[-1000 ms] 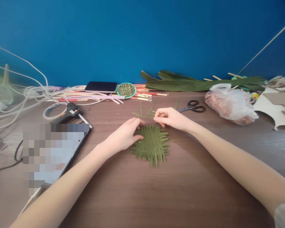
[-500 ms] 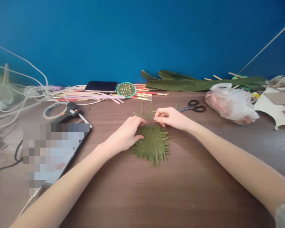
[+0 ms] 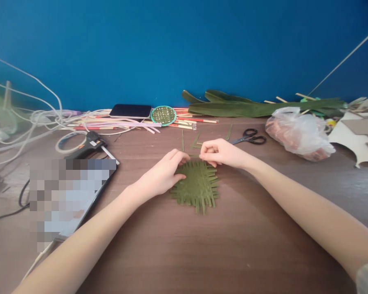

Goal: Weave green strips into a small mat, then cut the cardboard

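A small square mat woven from green leaf strips (image 3: 198, 185) lies on the table, with loose strip ends sticking out round its edges. My left hand (image 3: 165, 173) holds its upper left part, the thumb on the weave and the bent fingers at the far edge. Just beyond the far right corner, my right hand (image 3: 219, 153) is closed in a pinch. Whatever lies between those fingertips is too small to make out. Cut leaf strips (image 3: 182, 141) are scattered behind both hands.
Black-handled scissors (image 3: 250, 137) lie behind my right hand. To the left are a tablet (image 3: 79, 200), a glue gun (image 3: 93, 143) and tangled cables. A phone (image 3: 130, 111), a round green-rimmed woven piece (image 3: 163, 116), long leaves (image 3: 248, 107) and a plastic bag (image 3: 299, 134) line the back.
A short leaf strip that lay beyond my left fingertips no longer shows there. My right hand has shifted very slightly to the right; the mat has hardly moved.
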Action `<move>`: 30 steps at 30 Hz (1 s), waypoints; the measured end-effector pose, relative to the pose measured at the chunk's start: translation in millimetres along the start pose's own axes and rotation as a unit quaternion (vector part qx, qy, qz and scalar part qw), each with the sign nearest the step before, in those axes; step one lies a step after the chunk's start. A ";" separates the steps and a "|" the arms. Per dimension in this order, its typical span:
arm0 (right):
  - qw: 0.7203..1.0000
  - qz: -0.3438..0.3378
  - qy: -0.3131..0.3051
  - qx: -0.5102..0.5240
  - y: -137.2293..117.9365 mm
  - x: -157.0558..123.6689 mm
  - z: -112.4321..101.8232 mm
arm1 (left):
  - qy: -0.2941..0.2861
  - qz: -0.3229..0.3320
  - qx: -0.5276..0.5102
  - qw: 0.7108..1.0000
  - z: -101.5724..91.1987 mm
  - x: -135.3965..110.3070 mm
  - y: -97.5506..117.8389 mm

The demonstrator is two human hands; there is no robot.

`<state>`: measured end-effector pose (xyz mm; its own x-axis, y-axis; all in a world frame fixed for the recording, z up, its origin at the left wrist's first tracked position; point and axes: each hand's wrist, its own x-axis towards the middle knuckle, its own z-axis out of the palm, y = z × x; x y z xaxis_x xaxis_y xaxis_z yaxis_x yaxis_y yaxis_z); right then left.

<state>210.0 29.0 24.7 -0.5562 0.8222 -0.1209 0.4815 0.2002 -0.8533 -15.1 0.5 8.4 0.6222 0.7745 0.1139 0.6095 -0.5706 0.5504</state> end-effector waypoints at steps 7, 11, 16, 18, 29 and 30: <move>0.994 0.032 -0.086 -0.054 -4.2 -4.4 -5.4 | -0.003 0.014 0.009 1.000 -0.8 -0.1 0.6; 0.993 0.045 -0.096 -0.049 -4.6 -4.4 -6.8 | -0.001 0.012 0.000 1.000 -0.7 0.3 0.8; 0.993 0.068 -0.094 -0.037 -5.3 -2.6 -6.6 | -0.004 0.002 -0.006 1.000 -1.6 0.6 2.2; 0.993 0.074 -0.089 -0.035 -6.0 -2.3 -5.9 | -0.004 -0.004 0.000 1.000 -2.3 0.5 2.6; 0.992 0.053 -0.092 -0.064 -3.2 -3.3 -5.9 | 0.008 -0.054 0.014 0.998 -3.3 1.4 1.6; 0.992 0.053 -0.094 -0.067 -3.1 -3.4 -6.2 | 0.010 -0.053 0.014 0.998 -3.3 1.4 1.6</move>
<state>214.5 28.9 30.9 -0.6088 0.7304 -0.3095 0.6222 0.1976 -0.7575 -14.9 1.5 12.2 0.5439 0.8361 0.0721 0.6853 -0.4921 0.5368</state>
